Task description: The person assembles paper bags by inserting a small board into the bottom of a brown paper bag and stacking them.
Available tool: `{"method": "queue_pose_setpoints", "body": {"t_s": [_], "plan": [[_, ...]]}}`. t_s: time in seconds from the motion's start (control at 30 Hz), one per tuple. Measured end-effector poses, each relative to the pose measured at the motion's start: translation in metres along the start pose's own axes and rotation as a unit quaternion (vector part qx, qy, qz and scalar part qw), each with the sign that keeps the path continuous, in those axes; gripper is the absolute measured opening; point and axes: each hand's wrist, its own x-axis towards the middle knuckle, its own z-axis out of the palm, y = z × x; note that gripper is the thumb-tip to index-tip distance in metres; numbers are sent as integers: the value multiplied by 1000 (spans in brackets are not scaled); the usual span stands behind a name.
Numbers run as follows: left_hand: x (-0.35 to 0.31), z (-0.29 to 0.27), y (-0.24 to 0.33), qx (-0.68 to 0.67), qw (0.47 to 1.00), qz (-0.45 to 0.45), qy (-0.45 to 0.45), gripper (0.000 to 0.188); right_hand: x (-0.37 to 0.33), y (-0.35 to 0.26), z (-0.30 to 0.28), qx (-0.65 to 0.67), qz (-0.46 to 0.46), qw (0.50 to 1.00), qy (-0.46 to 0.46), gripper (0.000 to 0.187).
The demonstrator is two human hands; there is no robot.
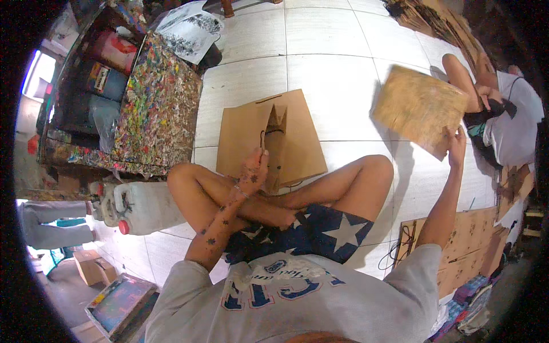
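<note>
Navy lettering on gray shirt, brown board in right hand

Tool partly hidden by fingers

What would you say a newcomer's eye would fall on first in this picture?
Probably the panel speckled with many colours, at the upper left. Next might be the brown board, right of centre, its edge held by the right hand. The dark shorts with big pale stars, below centre, also stand out.
</note>
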Motion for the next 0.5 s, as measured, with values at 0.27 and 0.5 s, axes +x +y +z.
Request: {"method": "queue_pose_setpoints", "body": {"t_s": [0.27,0.5], "plan": [[-5,27,-5,-129,989,12,72,20,-102,-140,14,68,58,996,-19,32],[-7,36,2,-152,980,-127,-7,22,-166,-199,86,11,149,971,-185,30]]}}
